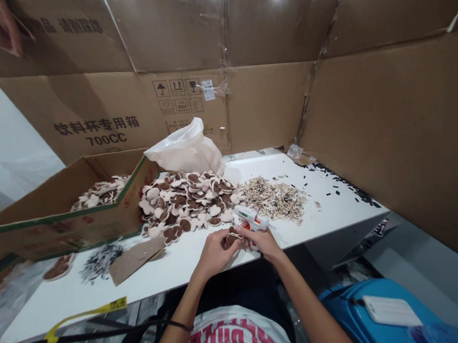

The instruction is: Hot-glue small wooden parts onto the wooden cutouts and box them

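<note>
- I have both hands together at the near edge of the worktop (183,271). The left hand (215,252) has its fingers closed on a small brown piece (231,239) with a pale strip along it.
- The right hand (261,241) also has its thumb and forefinger closed at that piece's edge. A white glue gun (251,217) sits against this hand; how far the other fingers wrap its handle, I cannot tell.
- My chief worry is a burn: if the gun is hot, a small turn of the right wrist could bring bare skin against its tip.
- The piece is small and pinched by its rim, so uneven pressure between the hands could bend it or let it slip over the near edge.
- The pale strip is thin; a sideways push from the thumb might shift it out of line.
- The heap of brown-and-white pieces (187,202) and the pile of pale strips (272,196) lie just beyond the gun. A careless sweep of it could scatter them, and any dripping glue could stick some together.
- Another person's hand (5,22) hangs at upper left, well apart, so I judge a collision unlikely.
</note>
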Action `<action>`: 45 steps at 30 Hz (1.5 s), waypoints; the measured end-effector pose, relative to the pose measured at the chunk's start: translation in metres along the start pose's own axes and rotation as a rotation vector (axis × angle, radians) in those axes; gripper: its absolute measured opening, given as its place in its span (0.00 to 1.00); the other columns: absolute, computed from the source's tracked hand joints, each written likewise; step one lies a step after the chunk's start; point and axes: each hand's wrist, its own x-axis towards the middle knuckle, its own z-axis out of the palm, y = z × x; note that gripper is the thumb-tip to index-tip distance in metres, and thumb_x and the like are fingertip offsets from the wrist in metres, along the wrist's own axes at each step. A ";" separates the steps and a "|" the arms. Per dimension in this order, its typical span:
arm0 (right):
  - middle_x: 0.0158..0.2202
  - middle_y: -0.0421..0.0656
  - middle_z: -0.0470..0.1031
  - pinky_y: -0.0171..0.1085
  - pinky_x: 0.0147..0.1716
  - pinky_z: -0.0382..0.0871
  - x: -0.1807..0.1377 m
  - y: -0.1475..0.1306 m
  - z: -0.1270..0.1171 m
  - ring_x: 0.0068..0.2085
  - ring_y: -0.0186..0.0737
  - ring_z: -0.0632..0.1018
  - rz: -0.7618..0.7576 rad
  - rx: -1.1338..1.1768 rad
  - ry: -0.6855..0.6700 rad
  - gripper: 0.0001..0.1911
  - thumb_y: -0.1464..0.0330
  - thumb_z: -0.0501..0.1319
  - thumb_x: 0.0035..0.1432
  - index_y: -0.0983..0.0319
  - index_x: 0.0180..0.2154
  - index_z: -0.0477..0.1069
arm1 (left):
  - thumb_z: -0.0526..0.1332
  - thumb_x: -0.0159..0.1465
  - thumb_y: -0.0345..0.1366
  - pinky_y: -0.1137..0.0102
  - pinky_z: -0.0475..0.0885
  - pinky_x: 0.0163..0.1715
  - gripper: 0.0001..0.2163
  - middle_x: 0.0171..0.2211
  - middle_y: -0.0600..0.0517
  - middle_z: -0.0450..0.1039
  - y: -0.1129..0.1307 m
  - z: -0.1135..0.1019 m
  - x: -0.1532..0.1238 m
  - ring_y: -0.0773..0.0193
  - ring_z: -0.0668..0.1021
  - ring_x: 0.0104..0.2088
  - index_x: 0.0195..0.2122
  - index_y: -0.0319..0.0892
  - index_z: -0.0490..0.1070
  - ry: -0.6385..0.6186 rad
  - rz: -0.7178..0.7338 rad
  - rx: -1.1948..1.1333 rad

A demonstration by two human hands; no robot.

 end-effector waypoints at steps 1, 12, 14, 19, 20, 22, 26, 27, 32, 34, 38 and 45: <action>0.18 0.36 0.71 0.33 0.23 0.64 0.000 0.000 0.000 0.20 0.34 0.70 -0.002 -0.004 0.001 0.19 0.51 0.73 0.56 0.59 0.31 0.76 | 0.62 0.68 0.43 0.70 0.62 0.32 0.13 0.25 0.55 0.67 0.000 0.000 0.000 0.64 0.67 0.28 0.29 0.42 0.73 -0.001 0.001 0.004; 0.18 0.37 0.71 0.33 0.23 0.63 0.000 -0.001 -0.001 0.20 0.34 0.70 -0.006 -0.043 0.000 0.20 0.50 0.72 0.57 0.60 0.30 0.77 | 0.61 0.66 0.43 0.69 0.63 0.32 0.13 0.25 0.52 0.70 0.000 -0.001 0.001 0.62 0.69 0.28 0.28 0.43 0.73 0.017 0.004 0.029; 0.19 0.37 0.71 0.33 0.22 0.63 0.000 -0.001 -0.001 0.20 0.34 0.70 -0.009 -0.036 -0.003 0.20 0.50 0.72 0.57 0.60 0.30 0.77 | 0.61 0.66 0.43 0.69 0.62 0.31 0.12 0.24 0.53 0.69 0.000 -0.001 0.001 0.63 0.68 0.27 0.27 0.43 0.73 0.024 0.001 0.032; 0.19 0.36 0.71 0.33 0.23 0.63 0.000 0.002 -0.002 0.20 0.34 0.71 0.018 -0.044 -0.005 0.21 0.48 0.72 0.57 0.59 0.30 0.77 | 0.63 0.65 0.44 0.69 0.62 0.30 0.13 0.24 0.53 0.70 -0.001 -0.002 0.001 0.63 0.68 0.27 0.28 0.42 0.76 0.018 -0.016 0.030; 0.19 0.36 0.71 0.33 0.22 0.63 0.000 0.003 -0.002 0.20 0.34 0.71 0.020 -0.044 -0.004 0.21 0.48 0.72 0.56 0.59 0.30 0.77 | 0.63 0.66 0.45 0.69 0.63 0.30 0.13 0.24 0.52 0.71 -0.001 -0.002 0.001 0.63 0.68 0.27 0.29 0.42 0.77 0.016 -0.017 0.024; 0.18 0.36 0.71 0.33 0.22 0.63 0.000 0.003 -0.002 0.20 0.34 0.70 0.024 -0.033 0.002 0.21 0.48 0.73 0.56 0.59 0.30 0.77 | 0.62 0.67 0.45 0.69 0.63 0.31 0.13 0.25 0.53 0.71 0.000 -0.002 0.001 0.63 0.69 0.28 0.30 0.42 0.77 0.007 -0.014 0.007; 0.18 0.36 0.71 0.34 0.23 0.63 0.000 0.002 -0.001 0.20 0.34 0.70 0.024 0.016 0.017 0.21 0.48 0.73 0.55 0.59 0.30 0.76 | 0.62 0.68 0.45 0.70 0.62 0.31 0.15 0.24 0.54 0.69 0.002 -0.002 0.000 0.64 0.68 0.28 0.28 0.42 0.74 -0.005 -0.002 -0.014; 0.18 0.37 0.71 0.34 0.23 0.63 0.000 0.001 0.000 0.20 0.35 0.70 0.022 0.028 0.012 0.21 0.49 0.73 0.56 0.59 0.30 0.76 | 0.62 0.68 0.46 0.70 0.62 0.31 0.15 0.24 0.54 0.68 0.003 -0.002 0.000 0.65 0.68 0.28 0.27 0.42 0.72 -0.003 0.001 -0.015; 0.18 0.36 0.71 0.34 0.22 0.63 0.001 0.003 0.001 0.19 0.34 0.70 0.034 0.047 0.047 0.21 0.49 0.74 0.55 0.59 0.31 0.76 | 0.61 0.69 0.47 0.70 0.62 0.31 0.17 0.24 0.55 0.66 0.004 -0.003 -0.001 0.65 0.68 0.28 0.27 0.42 0.70 0.019 0.013 -0.028; 0.18 0.36 0.70 0.34 0.21 0.63 0.002 0.004 0.001 0.19 0.34 0.70 0.033 0.051 0.066 0.21 0.49 0.74 0.54 0.59 0.31 0.76 | 0.61 0.69 0.48 0.70 0.62 0.31 0.17 0.24 0.55 0.66 0.003 -0.003 -0.001 0.65 0.68 0.28 0.27 0.42 0.70 0.039 0.002 -0.031; 0.18 0.36 0.70 0.34 0.20 0.63 0.002 0.005 0.001 0.18 0.34 0.69 0.038 0.051 0.076 0.22 0.48 0.74 0.54 0.60 0.31 0.76 | 0.60 0.69 0.48 0.70 0.62 0.30 0.17 0.24 0.54 0.68 0.003 -0.003 0.000 0.64 0.68 0.28 0.27 0.42 0.71 0.041 -0.023 -0.038; 0.22 0.37 0.72 0.34 0.22 0.67 0.002 0.004 0.000 0.21 0.34 0.70 0.022 0.048 0.032 0.21 0.50 0.75 0.53 0.59 0.33 0.77 | 0.60 0.69 0.47 0.70 0.62 0.30 0.17 0.24 0.54 0.69 0.002 -0.002 0.001 0.65 0.68 0.27 0.27 0.42 0.72 0.030 -0.029 -0.070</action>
